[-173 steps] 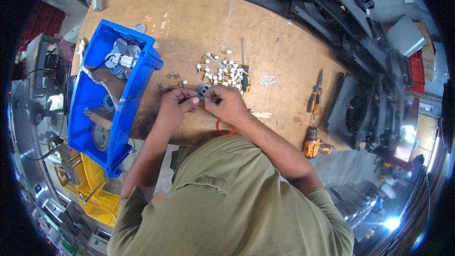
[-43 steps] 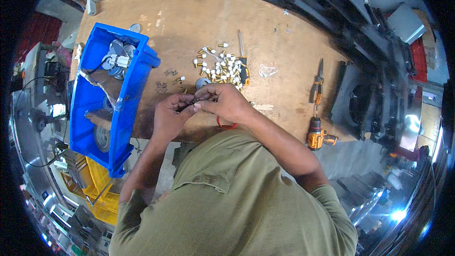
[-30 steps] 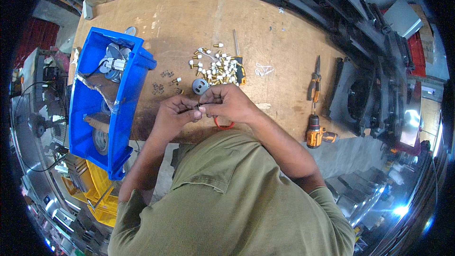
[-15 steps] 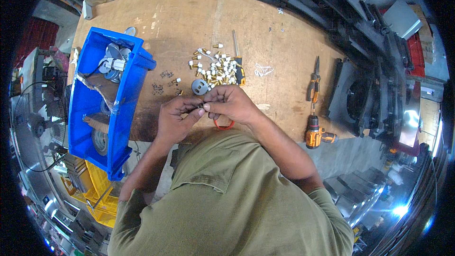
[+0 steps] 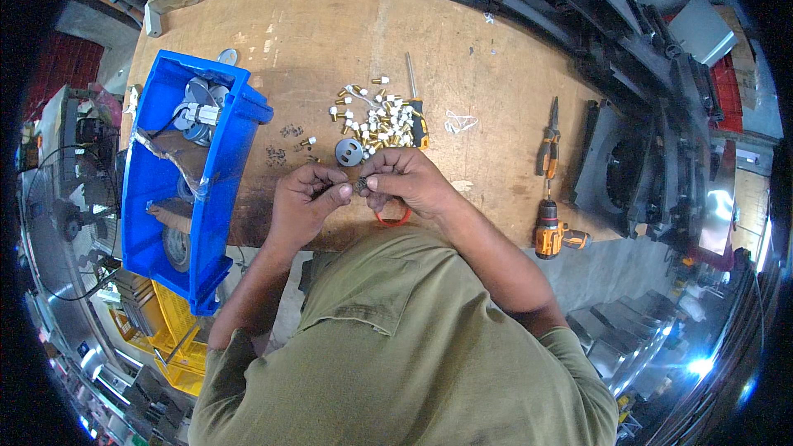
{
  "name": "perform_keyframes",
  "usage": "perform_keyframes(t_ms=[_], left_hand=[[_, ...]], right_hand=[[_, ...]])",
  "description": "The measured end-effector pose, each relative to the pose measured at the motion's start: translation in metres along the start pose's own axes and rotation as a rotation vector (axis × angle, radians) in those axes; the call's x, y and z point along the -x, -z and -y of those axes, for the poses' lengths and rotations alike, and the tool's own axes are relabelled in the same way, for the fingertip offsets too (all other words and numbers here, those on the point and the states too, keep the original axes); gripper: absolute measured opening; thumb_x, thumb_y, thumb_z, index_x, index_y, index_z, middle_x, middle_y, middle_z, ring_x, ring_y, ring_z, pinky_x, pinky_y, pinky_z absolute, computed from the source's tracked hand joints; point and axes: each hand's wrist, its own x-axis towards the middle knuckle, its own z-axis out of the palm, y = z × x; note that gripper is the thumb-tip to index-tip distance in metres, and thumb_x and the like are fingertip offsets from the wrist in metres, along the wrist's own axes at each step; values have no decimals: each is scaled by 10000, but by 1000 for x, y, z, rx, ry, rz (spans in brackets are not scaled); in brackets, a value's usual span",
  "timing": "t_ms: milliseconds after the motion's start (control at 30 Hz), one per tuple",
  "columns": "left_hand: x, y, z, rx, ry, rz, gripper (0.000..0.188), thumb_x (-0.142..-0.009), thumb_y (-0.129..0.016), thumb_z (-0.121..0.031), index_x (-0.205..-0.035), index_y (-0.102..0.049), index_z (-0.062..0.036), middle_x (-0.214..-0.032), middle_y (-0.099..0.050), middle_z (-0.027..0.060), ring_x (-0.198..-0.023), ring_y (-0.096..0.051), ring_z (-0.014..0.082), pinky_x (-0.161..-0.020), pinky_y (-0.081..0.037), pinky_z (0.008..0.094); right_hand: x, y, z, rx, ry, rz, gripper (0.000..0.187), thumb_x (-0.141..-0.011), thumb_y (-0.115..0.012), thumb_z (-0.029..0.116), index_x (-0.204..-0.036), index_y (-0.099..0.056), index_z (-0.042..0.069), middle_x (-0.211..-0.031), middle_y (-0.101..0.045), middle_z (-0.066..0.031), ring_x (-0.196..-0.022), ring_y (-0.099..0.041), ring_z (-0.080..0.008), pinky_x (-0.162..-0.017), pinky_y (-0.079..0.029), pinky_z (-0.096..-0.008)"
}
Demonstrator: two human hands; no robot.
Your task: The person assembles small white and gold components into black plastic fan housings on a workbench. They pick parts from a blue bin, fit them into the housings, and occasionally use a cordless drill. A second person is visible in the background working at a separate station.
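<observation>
My left hand [image 5: 306,205] and my right hand [image 5: 406,183] meet low over the near side of the wooden table. A small dark piece [image 5: 361,185], too small to name, is pinched in my right fingertips. Close beside it are my left thumb and curled fingers; what they hold, if anything, is hidden. Just beyond my hands lies a grey slotted disc [image 5: 348,152]. Behind the disc is a pile of brass-coloured fittings with white ends [image 5: 388,121]. Small dark screws [image 5: 276,155] lie scattered to the left. Partly behind my right hand shows a red-orange loop [image 5: 394,216].
A blue bin [image 5: 216,206] holding metal discs stands at the left. A screwdriver [image 5: 411,74] lies against the pile, with white string [image 5: 459,122] beside it. At the right are pliers [image 5: 549,144] and an orange-black drill [image 5: 548,230]. Black panels [image 5: 607,153] line the right edge.
My left hand has drawn slightly away to the left, and its fingertips are farther from my right ones. The dark piece shows more plainly in my right fingers.
</observation>
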Motion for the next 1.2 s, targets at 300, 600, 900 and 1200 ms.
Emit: perform_keyframes(t_ms=[300,600,900,1200], left_hand=[[-2,-3,-7,65,-13,59,159,-855,-714,-29,-979,-627,20,-860,-677,69,-767,-637,115,-704,-537,265],[-9,6,-9,225,143,278,168,-846,-717,-59,-932,-573,-52,-816,-627,25,-706,-591,91,-590,-519,244],[-10,6,-6,367,175,275,219,-837,-723,-57,-904,-519,-99,-793,-595,7,-697,-575,87,-573,-506,243],[-11,12,-12,297,178,504,216,-840,-712,-45,-933,-518,-70,-814,-608,22,-686,-566,87,-597,-491,262]], right_hand=[[0,-4,1,35,36,33,199,-898,-665,91,-1068,-631,-6,-887,-684,-67,-721,-651,-131,-650,-548,-279],[9,-9,10,563,207,47,246,-813,-771,169,-989,-669,32,-852,-685,-48,-778,-635,-117,-727,-516,-283],[17,-18,17,524,174,-30,190,-825,-759,163,-947,-682,40,-809,-682,-40,-769,-627,-111,-721,-507,-287],[18,-17,13,408,206,-134,192,-856,-728,123,-1012,-680,21,-888,-681,-49,-823,-624,-104,-744,-509,-279]])
